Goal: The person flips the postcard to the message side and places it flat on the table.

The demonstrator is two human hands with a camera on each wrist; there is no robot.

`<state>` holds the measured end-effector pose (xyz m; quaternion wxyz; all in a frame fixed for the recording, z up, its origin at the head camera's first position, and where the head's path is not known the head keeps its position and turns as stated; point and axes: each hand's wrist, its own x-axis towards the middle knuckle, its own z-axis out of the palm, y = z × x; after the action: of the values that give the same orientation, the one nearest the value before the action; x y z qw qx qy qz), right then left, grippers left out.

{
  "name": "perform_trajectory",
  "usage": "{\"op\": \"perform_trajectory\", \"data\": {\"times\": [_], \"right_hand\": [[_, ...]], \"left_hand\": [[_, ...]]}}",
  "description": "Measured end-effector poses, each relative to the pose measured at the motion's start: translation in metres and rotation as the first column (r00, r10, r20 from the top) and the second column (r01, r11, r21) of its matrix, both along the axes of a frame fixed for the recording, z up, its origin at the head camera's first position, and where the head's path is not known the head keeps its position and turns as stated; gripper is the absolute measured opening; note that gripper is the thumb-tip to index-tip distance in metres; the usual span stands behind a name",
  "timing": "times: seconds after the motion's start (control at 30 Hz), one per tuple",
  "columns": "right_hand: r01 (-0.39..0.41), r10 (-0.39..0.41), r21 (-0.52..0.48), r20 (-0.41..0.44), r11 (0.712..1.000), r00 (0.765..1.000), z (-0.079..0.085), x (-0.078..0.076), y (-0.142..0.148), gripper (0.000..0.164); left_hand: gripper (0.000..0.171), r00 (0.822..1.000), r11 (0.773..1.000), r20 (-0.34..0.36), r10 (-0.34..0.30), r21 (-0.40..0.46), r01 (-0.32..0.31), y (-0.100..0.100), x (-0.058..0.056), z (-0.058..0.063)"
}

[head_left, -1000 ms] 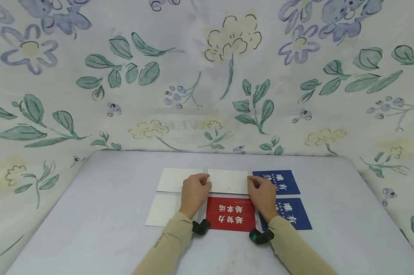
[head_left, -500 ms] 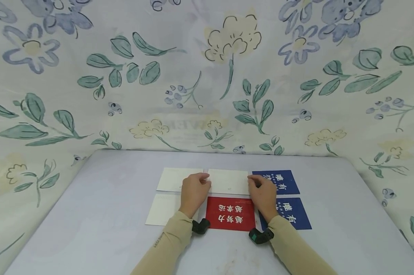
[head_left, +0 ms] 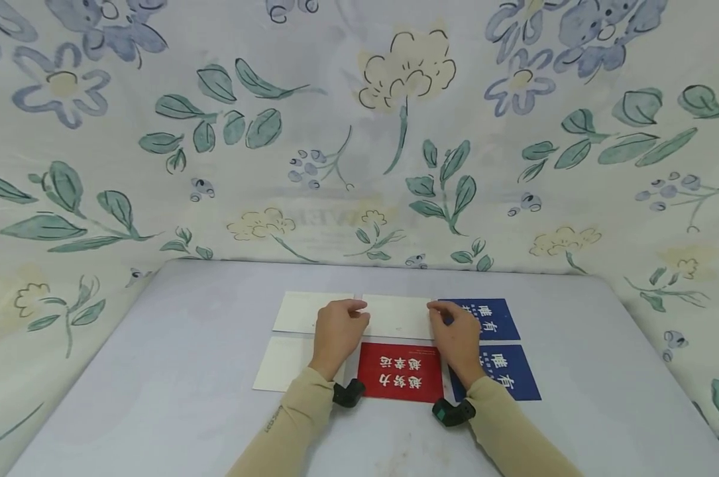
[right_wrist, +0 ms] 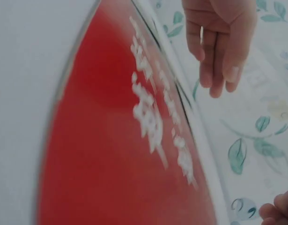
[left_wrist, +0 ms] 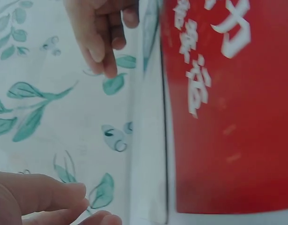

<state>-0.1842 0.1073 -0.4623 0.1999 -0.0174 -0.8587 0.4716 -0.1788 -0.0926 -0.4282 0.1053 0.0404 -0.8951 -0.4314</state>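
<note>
Fingers (left_wrist: 57, 193) loosely bent, pinching nothing I see; left hand (head_left: 338, 331), right hand (head_left: 457, 336) flank white card (head_left: 397, 314). Card rows (head_left: 399, 391) look laid; remainder unclear.

Lying on the table (head_left: 174, 371) before the cloth (head_left: 359, 199), in two rows, as back-left card (head_left: 295, 313), back-middle card (head_left: 397, 318) and back-right card (head_left: 496, 320), behind front-left card (head_left: 283, 364), front-middle card (head_left: 399, 372) and front-right card (head_left: 514, 372), with left hand (head_left: 338, 336) and right hand (head_left: 456, 336) by opposite ends of the back-middle card.
</note>
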Motion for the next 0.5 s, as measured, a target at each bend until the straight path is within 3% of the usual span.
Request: {"op": "perform_trajectory", "data": {"times": [0.33,0.5], "right_hand": [[-0.055,0.055,0.007,-0.022,0.998,0.998,0.013,0.007,-0.004,0.016],[-0.077,0.082,0.053,-0.099,0.996,0.992,0.006,0.008,0.003,0.017]], "left_hand": [[0.02,0.997,0.998,-0.049,-0.055,0.012,0.056,0.0,0.011,0.019],[0.021,0.996,0.997,-0.032,-0.078,0.012,0.079,-0.001,0.019,0.023]]}}
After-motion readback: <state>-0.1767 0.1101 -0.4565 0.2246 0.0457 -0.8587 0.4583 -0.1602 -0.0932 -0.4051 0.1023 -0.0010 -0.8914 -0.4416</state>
